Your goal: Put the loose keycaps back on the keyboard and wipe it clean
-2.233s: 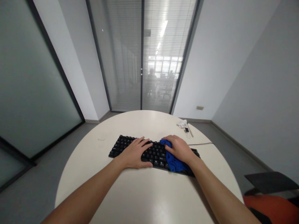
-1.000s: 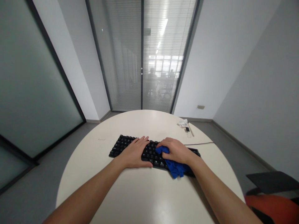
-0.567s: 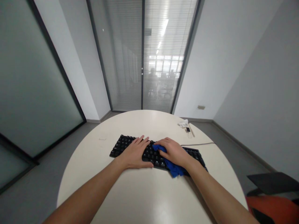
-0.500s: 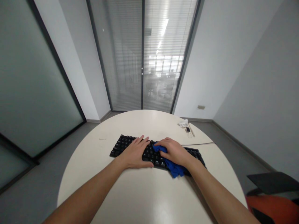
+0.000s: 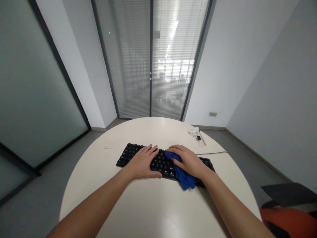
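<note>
A black keyboard [image 5: 129,154] lies across the round table in front of me. My left hand [image 5: 142,163] rests flat over its left-middle part, fingers stretched toward the far edge and thumb along the near edge. Over the right half, my right hand [image 5: 189,161] grips a blue cloth [image 5: 183,177] pressed on the keys. Part of the cloth hangs past the keyboard's near edge onto the table. The keys beneath both hands and the cloth are hidden.
The pale round table [image 5: 148,205] carries a crumpled white wrapper [image 5: 194,131], a small black item [image 5: 198,138] and a thin stick [image 5: 202,138] at the far right. A cable [image 5: 213,153] runs off the right edge. A red and black chair [image 5: 289,218] stands at right.
My right hand and the blue cloth have slid slightly to the right along the keyboard. My left hand has stayed in place.
</note>
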`<state>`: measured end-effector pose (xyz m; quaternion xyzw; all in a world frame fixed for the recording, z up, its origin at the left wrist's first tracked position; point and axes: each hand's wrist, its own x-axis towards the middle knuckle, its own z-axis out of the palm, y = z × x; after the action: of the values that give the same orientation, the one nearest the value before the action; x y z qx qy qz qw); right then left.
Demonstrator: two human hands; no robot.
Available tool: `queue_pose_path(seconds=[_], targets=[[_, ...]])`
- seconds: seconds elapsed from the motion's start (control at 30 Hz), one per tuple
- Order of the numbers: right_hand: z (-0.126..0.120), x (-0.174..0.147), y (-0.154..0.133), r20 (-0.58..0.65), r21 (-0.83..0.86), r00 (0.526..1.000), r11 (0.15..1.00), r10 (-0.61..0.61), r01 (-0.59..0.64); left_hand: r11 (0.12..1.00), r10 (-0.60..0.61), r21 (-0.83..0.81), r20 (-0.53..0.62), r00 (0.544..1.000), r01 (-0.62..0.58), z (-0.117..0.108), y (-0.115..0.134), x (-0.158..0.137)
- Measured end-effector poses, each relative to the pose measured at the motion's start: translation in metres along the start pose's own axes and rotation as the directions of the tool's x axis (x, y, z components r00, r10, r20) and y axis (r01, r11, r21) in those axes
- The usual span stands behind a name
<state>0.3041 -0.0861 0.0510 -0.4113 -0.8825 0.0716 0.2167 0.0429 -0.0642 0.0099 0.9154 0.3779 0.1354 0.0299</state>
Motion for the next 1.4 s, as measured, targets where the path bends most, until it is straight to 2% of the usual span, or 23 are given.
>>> queue_pose_path(seconds=[0.3, 0.6, 0.8, 1.0, 1.13, 1.4], targets=[[-0.004, -0.005, -0.005, 0.133, 0.018, 0.991, 1.0, -0.026, 0.024, 1.0, -0.029, 0.009, -0.019, 0.999, 0.03, 0.003, -0.003, 0.001], [-0.004, -0.004, -0.015, 0.173, -0.015, 0.985, 1.0, -0.005, 0.008, 1.0, -0.021, 0.009, -0.023, 1.0, 0.021, 0.004, -0.003, 0.0], [-0.011, -0.005, -0.022, 0.2, 0.033, 0.979, 0.999, -0.026, 0.02, 1.0, -0.027, 0.01, -0.002, 1.0, 0.027, 0.003, -0.004, 0.0], [-0.001, -0.001, -0.023, 0.101, 0.061, 0.989, 0.993, -0.109, 0.103, 1.0, -0.018, 0.003, -0.019, 1.0, 0.018, 0.005, -0.003, 0.0], [0.003, 0.0, -0.028, 0.15, 0.045, 0.983, 0.994, -0.11, 0.104, 1.0, -0.019, 0.003, -0.019, 1.0, 0.019, 0.004, -0.002, 0.001], [-0.014, -0.005, -0.026, 0.22, 0.048, 0.973, 0.997, -0.067, 0.058, 1.0, -0.024, -0.002, -0.017, 1.0, 0.024, 0.003, -0.003, 0.0]])
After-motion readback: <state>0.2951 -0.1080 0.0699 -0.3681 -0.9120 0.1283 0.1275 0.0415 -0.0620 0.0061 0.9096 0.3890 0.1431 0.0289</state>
